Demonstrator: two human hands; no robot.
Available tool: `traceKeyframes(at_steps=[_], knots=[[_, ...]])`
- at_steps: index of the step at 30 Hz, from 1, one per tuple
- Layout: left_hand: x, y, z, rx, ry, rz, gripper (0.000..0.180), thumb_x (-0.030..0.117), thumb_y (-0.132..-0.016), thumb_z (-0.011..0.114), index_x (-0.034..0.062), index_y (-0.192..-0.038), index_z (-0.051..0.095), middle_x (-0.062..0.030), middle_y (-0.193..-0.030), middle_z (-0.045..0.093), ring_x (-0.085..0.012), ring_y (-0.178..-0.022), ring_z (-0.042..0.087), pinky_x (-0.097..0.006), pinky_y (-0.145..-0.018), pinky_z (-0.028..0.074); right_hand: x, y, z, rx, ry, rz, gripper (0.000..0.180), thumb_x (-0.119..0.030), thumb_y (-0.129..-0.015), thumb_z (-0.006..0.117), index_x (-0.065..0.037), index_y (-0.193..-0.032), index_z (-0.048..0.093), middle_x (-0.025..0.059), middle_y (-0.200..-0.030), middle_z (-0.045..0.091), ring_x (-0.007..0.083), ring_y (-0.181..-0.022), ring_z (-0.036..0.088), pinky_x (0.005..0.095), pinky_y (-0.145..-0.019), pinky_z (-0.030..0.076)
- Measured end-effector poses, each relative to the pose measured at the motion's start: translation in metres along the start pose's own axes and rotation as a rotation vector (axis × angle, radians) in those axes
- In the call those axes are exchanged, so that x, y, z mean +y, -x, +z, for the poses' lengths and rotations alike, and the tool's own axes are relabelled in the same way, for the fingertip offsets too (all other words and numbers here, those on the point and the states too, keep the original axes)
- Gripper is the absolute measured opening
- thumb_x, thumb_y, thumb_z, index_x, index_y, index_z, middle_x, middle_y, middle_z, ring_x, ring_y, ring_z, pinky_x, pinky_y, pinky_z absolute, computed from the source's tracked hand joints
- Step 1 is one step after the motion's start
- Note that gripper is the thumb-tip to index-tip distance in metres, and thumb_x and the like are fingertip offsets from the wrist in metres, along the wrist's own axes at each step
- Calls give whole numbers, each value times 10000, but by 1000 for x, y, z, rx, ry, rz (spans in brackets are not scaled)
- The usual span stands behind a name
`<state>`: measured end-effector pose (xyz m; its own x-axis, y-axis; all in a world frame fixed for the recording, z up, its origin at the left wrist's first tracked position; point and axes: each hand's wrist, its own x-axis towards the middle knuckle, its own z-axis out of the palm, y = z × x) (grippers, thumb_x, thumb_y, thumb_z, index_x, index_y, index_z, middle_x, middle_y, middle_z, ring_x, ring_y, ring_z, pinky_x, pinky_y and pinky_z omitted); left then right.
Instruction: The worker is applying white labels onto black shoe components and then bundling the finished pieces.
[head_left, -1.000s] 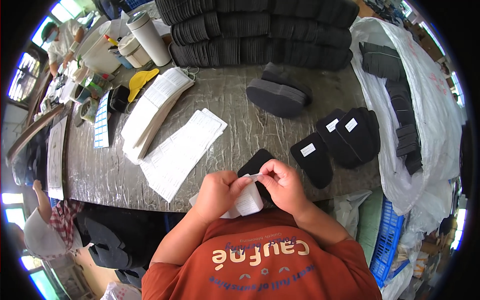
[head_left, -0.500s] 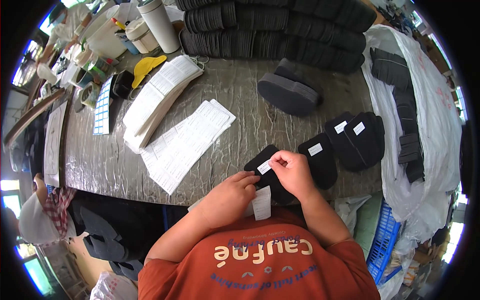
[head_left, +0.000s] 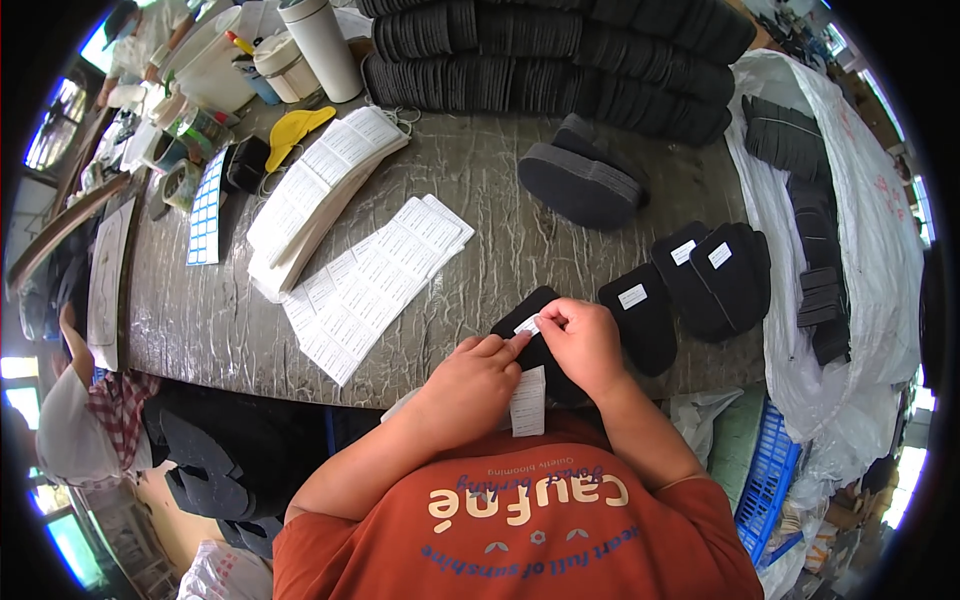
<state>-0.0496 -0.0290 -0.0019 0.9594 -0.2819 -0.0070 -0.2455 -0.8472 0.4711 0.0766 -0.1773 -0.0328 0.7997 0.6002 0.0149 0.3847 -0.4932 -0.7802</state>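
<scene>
- Black foam insole [head_left: 530, 325] lies at the near edge of the counter [head_left: 200, 320], straight in front of the person, where both hands can work on it.
- The right hand [head_left: 583, 345] rests on the insole, its fingers pinched shut on a small white label [head_left: 527, 324] that sits on the insole's upper face; the pinch looks meant to keep the label square to the foam.
- The left hand [head_left: 472, 378] comes in from the left with a fingertip against the label's near edge, while its other fingers seem curled around a white backing strip [head_left: 527, 400] that hangs below the hands, kept close so labels are within reach.
- The insole is dark, flat and matte with a rounded end; most of it is hidden under the two hands.
- Just right of it lie three more insoles [head_left: 690, 285], overlapping in a fan, each with a white label on top, set aside from the bare ones.
- A small stack of soles [head_left: 580, 180] lies further off, and long rows of them line the far edge.
- Label sheets [head_left: 375, 280] are spread to the left, beside a thicker pile.
- A white sack [head_left: 870, 250] with more dark pieces hangs at the right.
</scene>
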Motion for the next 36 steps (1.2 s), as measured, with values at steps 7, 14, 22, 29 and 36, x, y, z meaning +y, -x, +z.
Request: traceKeyframes(at_steps=[7, 14, 22, 29, 36], knots=[[2, -3, 2, 21, -122, 35, 164, 123, -764, 564, -2, -839, 640, -166, -1310, 585, -246, -1027, 572, -370, -947, 426, -4, 1, 3, 47, 67, 27, 188, -120, -780, 738, -43, -906, 621, 120, -697, 664, 311, -650, 660, 404, -584, 506], [5, -15, 1, 16, -139, -17, 150, 134, -761, 560, 13, -804, 637, -144, -1331, 575, -210, -950, 559, -341, -878, 432, 2, -3, -5, 63, 308, -28, 305, -111, -768, 751, -60, -1007, 569, 150, -904, 644, 333, -813, 650, 425, -667, 511], [-25, -18, -7, 109, 81, 15, 107, 103, -806, 572, 14, -824, 629, -121, -1298, 598, -280, -937, 569, -388, -837, 466, -2, 1, -32, 83, 181, 1, 143, -59, -790, 690, -69, -853, 562, 140, -769, 634, 374, -752, 631, 456, -660, 491], [-86, -7, -49, 478, 170, -573, 170, 124, -900, 571, -25, -848, 635, -234, -838, 638, -436, -797, 601, -477, -732, 494, 2, -39, -118, 487, 466, -229, 514, -177, -714, 810, -60, -1151, 565, 164, -1194, 542, 370, -1065, 557, 433, -873, 485], [-86, -12, -49, 575, -198, -534, 634, 148, -816, 715, -13, -1356, 423, -216, -1379, 478, -418, -1250, 448, -474, -1045, 380, -5, -85, -70, 460, 339, -399, 452, -5, -635, 812, -51, -985, 528, 143, -1050, 541, 360, -1017, 522, 446, -877, 436]])
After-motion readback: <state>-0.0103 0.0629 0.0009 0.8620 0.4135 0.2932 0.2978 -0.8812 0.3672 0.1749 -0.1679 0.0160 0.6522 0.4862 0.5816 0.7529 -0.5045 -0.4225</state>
